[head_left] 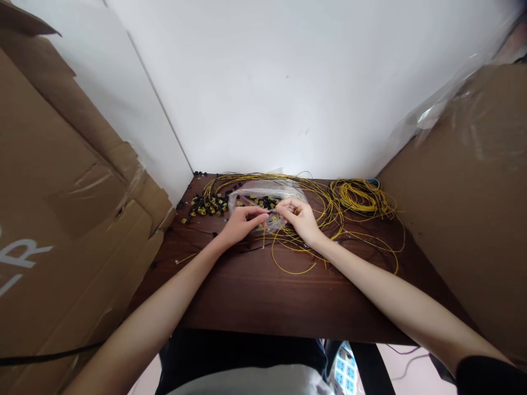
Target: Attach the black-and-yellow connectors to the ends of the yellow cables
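Both hands meet over the middle of a dark brown table. Between thumb and fingers, my left hand [244, 224] pinches a thin black piece [270, 211], too small to make out fully. My right hand [300, 218] is closed in a pinch at the other end of it, where a thin wire seems to run, though the fingers hide most of it. Just behind the hands lies a clear plastic bag [267, 192] with black and yellow connectors in it. Yellow wires [329, 206] loop across the table beneath and beside my right hand.
Several black and yellow connectors [209, 203] lie in a pile at the left. A coil of yellow wire [358, 197] rests at the back right. Cardboard walls [82, 219] flank the table [263, 302], with a white wall [288, 88] behind. A power strip [345, 373] sits below.
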A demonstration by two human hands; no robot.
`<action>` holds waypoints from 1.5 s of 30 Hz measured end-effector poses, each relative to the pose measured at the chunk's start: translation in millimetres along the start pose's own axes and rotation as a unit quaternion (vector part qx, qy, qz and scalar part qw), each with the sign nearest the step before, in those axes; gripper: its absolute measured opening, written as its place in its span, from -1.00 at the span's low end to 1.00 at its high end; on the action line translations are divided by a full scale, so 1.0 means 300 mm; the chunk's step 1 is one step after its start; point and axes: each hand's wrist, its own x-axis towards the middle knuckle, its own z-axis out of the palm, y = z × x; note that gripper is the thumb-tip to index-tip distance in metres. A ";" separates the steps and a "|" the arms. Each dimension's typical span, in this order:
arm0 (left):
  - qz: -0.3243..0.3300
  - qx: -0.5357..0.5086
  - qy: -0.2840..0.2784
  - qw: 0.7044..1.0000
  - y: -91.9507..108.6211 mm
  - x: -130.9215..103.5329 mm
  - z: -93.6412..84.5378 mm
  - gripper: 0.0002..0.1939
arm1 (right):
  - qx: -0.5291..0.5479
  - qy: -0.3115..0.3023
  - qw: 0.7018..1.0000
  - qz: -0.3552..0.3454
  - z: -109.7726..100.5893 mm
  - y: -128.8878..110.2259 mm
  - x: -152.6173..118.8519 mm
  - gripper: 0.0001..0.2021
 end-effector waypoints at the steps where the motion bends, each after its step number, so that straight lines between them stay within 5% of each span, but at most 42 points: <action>1: 0.000 0.000 0.001 1.000 0.001 0.000 0.000 -0.67 | 0.005 0.003 1.000 0.002 0.000 -0.002 0.000 -0.73; 15: -0.013 -0.021 -0.004 1.000 -0.003 -0.001 0.002 -0.70 | -0.044 -0.047 0.997 -0.033 0.002 0.013 -0.009 -0.75; 29: -0.037 -0.040 0.005 0.999 0.004 0.000 0.006 -0.67 | 0.083 0.036 0.996 0.008 -0.002 0.014 0.004 -0.72; 45: -0.010 0.002 -0.015 1.000 0.001 -0.005 -0.003 -0.72 | -0.035 -0.054 0.997 -0.035 -0.005 0.028 -0.002 -0.72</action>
